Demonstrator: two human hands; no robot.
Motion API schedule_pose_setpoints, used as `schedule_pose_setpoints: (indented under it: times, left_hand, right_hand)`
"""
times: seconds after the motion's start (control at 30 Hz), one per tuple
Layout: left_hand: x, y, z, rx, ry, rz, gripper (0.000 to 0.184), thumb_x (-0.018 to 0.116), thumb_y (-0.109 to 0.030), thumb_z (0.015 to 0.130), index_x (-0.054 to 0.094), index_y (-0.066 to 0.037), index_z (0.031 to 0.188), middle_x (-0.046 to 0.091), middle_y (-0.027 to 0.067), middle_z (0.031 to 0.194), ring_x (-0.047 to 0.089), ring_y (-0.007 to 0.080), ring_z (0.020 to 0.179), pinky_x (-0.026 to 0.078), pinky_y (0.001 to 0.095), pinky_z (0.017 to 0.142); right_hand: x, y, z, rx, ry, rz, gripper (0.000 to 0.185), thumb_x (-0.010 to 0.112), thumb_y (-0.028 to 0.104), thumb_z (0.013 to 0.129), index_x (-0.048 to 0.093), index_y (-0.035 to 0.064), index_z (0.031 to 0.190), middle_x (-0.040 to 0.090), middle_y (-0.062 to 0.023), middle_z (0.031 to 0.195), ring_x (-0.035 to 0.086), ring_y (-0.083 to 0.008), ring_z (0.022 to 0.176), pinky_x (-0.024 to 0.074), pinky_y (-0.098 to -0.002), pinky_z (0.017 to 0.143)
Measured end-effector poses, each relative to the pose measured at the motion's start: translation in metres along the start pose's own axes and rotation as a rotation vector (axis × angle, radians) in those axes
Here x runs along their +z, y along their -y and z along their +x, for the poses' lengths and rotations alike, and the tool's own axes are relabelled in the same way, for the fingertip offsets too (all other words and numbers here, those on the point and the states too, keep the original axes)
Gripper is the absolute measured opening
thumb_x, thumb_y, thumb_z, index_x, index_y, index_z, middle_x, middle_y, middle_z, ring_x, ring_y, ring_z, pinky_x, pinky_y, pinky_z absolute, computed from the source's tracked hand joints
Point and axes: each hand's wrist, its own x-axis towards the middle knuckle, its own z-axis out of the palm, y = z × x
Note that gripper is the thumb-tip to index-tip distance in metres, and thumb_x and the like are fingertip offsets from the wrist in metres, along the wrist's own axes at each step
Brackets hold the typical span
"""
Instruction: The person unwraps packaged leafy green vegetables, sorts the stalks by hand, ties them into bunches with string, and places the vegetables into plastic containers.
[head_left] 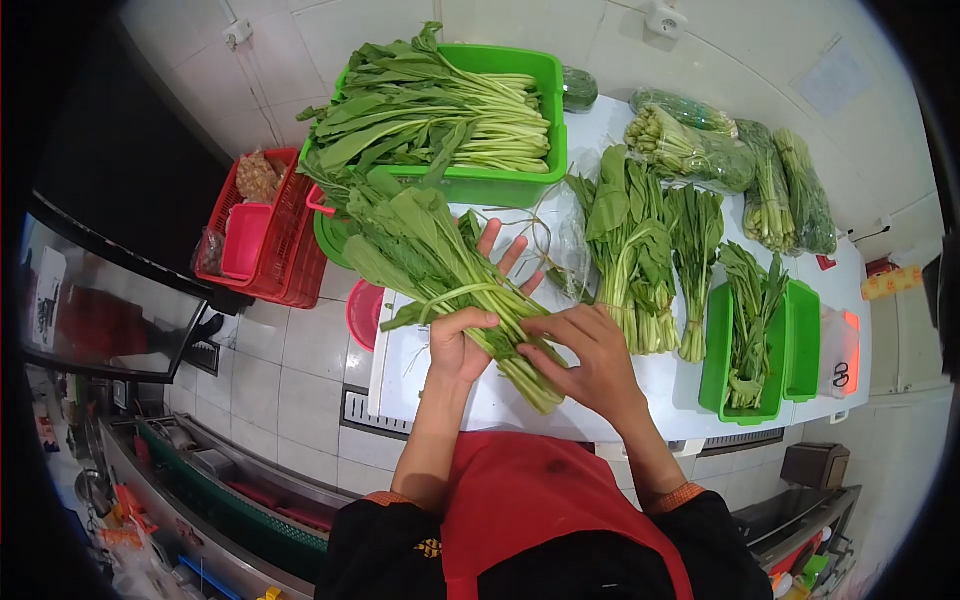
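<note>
A bunch of leafy greens lies slanted across my left hand, leaves toward the upper left and stems toward the lower right. My left thumb presses over the stems, and the spread fingers show behind the bunch. My right hand pinches the stems from the right, with its fingertips on them. One stem lies bent across the bunch near my left thumb. Beyond my hands, a green crate holds a heap of the same greens. More bundles lie on the white table to the right of my hands.
Plastic-wrapped vegetables lie at the back right. Two small green trays stand at the right, one with greens in it. Scissors lie near the right edge. Red baskets and a pink bowl are at the left.
</note>
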Motion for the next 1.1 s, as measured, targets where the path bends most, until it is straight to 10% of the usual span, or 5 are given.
schedule_pose_setpoints:
  times: [0.2, 0.27, 0.4, 0.77, 1.1]
  left_hand:
    - [-0.024, 0.007, -0.004, 0.006, 0.176, -0.211, 0.1, 0.05, 0.008, 0.062, 0.034, -0.038, 0.15, 0.045, -0.0011, 0.152, 0.049, 0.0295, 0.135, 0.021, 0.064, 0.119]
    - [-0.029, 0.007, -0.003, -0.001, 0.156, -0.18, 0.093, 0.051, 0.006, 0.065, 0.039, -0.038, 0.146, 0.045, -0.0042, 0.153, 0.046, 0.0315, 0.137, 0.018, 0.0633, 0.12]
    - [-0.031, 0.01, 0.004, 0.037, 0.33, -0.123, 0.082, 0.056, 0.006, 0.067, 0.047, -0.028, 0.14, 0.041, -0.0023, 0.155, 0.035, 0.0442, 0.141, 0.019, 0.0657, 0.118]
    - [-0.033, 0.008, -0.003, -0.18, -0.079, 0.382, 0.086, 0.069, -0.047, 0.088, 0.027, -0.009, 0.153, 0.033, 0.0144, 0.158, 0.037, 0.0352, 0.141, 0.03, 0.0509, 0.117]
    - [-0.054, 0.011, -0.025, -0.203, -0.298, 0.007, 0.086, 0.05, 0.007, 0.077, 0.029, -0.023, 0.155, 0.04, 0.0101, 0.153, 0.051, 0.0306, 0.128, 0.039, 0.0469, 0.111]
  right_hand:
    - [-0.004, -0.001, 0.013, 0.072, -0.217, 0.226, 0.033, 0.076, 0.027, 0.086, 0.064, 0.0086, 0.11, 0.068, -0.0073, 0.085, 0.067, -0.0288, 0.083, 0.0484, -0.0404, 0.076]
    - [-0.009, 0.007, 0.004, 0.532, 0.3, 0.461, 0.044, 0.07, 0.038, 0.09, 0.06, 0.0044, 0.116, 0.069, -0.016, 0.079, 0.068, -0.036, 0.074, 0.051, -0.0435, 0.07]
    - [0.001, 0.004, 0.009, 0.328, 0.552, 0.38, 0.068, 0.075, 0.054, 0.08, 0.059, -0.001, 0.116, 0.068, -0.0231, 0.076, 0.069, -0.04, 0.073, 0.0531, -0.0427, 0.068]
    - [0.021, -0.006, 0.011, 0.137, -0.046, -0.424, 0.056, 0.074, 0.021, 0.074, 0.06, 0.0119, 0.127, 0.06, -0.0052, 0.084, 0.063, -0.0236, 0.077, 0.0457, -0.0393, 0.06]
    - [0.038, -0.006, -0.018, 0.139, 0.258, -0.26, 0.063, 0.073, 0.026, 0.081, 0.053, 0.0139, 0.14, 0.062, -0.0092, 0.098, 0.062, -0.0226, 0.084, 0.0484, -0.037, 0.07]
